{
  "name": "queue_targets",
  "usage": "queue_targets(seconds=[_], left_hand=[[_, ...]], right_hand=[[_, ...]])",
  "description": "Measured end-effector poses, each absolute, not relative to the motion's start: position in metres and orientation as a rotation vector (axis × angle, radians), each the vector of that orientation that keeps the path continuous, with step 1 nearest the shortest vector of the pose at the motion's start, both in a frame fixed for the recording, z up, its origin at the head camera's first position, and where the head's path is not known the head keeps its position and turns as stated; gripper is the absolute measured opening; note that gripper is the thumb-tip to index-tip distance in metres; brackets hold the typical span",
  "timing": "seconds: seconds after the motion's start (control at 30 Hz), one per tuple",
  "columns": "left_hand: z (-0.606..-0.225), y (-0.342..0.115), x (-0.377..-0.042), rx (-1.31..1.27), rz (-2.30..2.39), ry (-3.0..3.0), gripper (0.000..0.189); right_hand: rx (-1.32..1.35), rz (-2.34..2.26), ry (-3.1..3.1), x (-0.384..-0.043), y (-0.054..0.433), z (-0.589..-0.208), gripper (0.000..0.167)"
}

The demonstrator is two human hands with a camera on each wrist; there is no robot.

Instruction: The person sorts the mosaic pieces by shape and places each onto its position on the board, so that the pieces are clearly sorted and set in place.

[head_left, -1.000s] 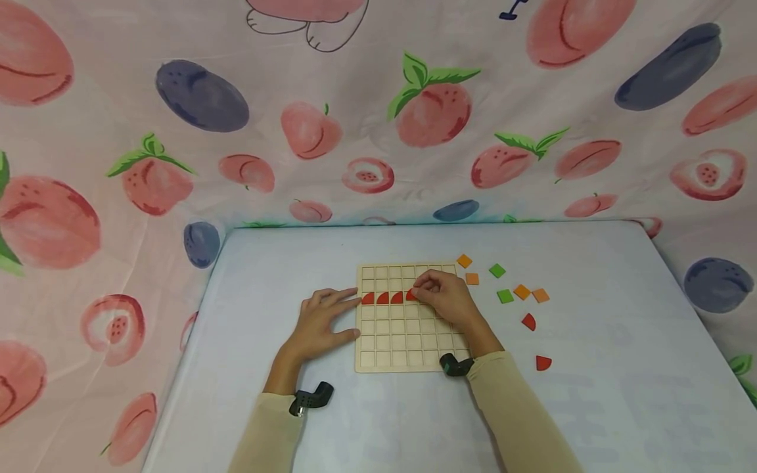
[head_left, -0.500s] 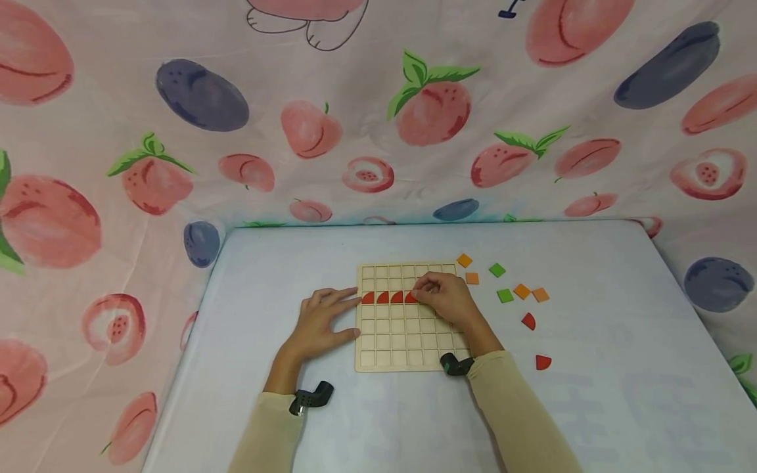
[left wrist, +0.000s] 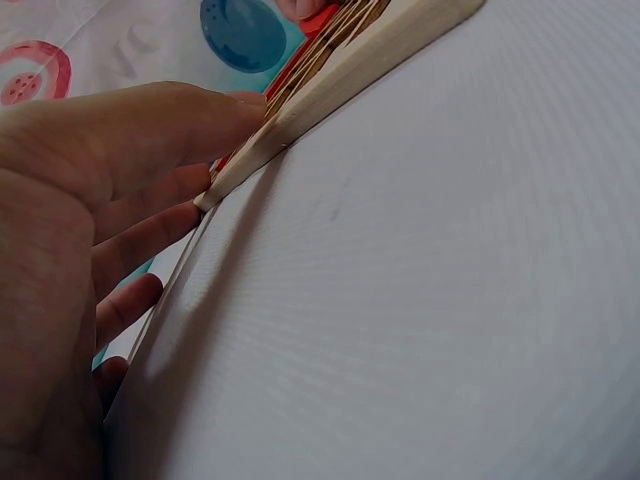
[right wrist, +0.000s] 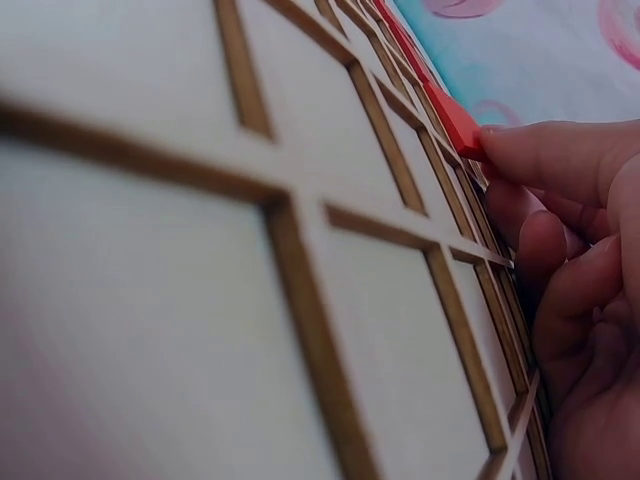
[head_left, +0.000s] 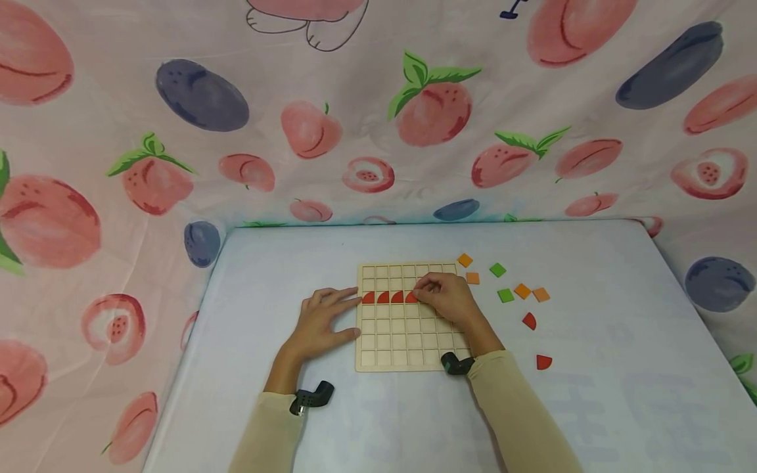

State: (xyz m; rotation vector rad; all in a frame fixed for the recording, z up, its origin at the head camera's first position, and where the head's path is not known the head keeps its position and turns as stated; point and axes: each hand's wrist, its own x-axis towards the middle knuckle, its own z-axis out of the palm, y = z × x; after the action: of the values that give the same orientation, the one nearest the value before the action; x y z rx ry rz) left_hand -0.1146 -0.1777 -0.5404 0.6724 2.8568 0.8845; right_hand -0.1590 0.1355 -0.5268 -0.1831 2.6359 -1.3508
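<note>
A wooden grid board (head_left: 390, 341) lies on the table. Three red quarter-circle tiles (head_left: 383, 298) sit side by side in one of its rows, starting at the left column. In the fourth cell of that row is another red quarter-circle tile (right wrist: 455, 122), pinched between the thumb and fingers of my right hand (head_left: 446, 295). That hand covers part of the board's upper right. My left hand (head_left: 316, 325) spreads its fingers along the board's left edge, with thumb (left wrist: 235, 115) and fingertips right at the rim.
Right of the board lie orange square tiles (head_left: 522, 291), green square tiles (head_left: 497, 270) and two loose red quarter-circle tiles (head_left: 529, 320). A fruit-print cloth (head_left: 367, 131) hangs behind the white table (head_left: 621, 394). Each wrist carries a small black camera (head_left: 457, 364).
The pinched red tile has come down slightly and now lines up with the other red tiles in the row. My left hand has stayed in place.
</note>
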Motion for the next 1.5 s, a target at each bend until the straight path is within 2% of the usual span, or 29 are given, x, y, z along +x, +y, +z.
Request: queue_targets(seconds=[1.07, 1.5], left_hand=[[-0.541, -0.177, -0.115, 0.67, 0.854, 2.868, 0.064], [-0.541, -0.178, -0.114, 0.671, 0.845, 2.876, 0.064]], right_hand=[[-0.181, -1.322, 2.681, -0.158, 0.135, -0.525, 0.005], [-0.095, -1.39, 2.613, -0.149, 0.17, -0.515, 0.012]])
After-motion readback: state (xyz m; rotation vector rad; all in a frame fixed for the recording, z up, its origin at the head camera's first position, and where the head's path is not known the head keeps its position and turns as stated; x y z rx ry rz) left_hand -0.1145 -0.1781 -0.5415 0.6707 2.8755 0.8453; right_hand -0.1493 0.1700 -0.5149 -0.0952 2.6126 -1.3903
